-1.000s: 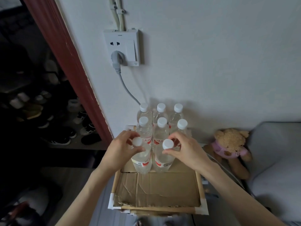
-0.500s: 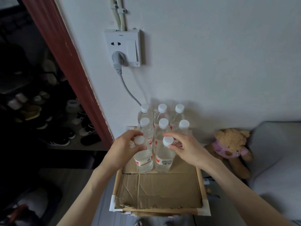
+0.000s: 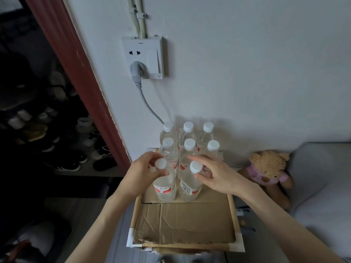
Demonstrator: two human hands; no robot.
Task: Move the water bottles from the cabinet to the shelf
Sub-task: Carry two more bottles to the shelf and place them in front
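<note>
- Left hand (image 3: 141, 174) grips the front-left bottle (image 3: 164, 186) at its neck.
- Right hand (image 3: 218, 176) pinches the front-right bottle (image 3: 190, 186) beneath its cap.
- Six bottles (image 3: 188, 141) crowd the cardboard tray's (image 3: 182, 224) far edge; its near half lies bare.

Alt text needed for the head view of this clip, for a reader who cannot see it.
Two bare hands grip the necks of the two front water bottles, left hand and right hand, among eight white-capped bottles on a cardboard-lined tray against a white wall. A teddy bear sits right; a wall socket above.
</note>
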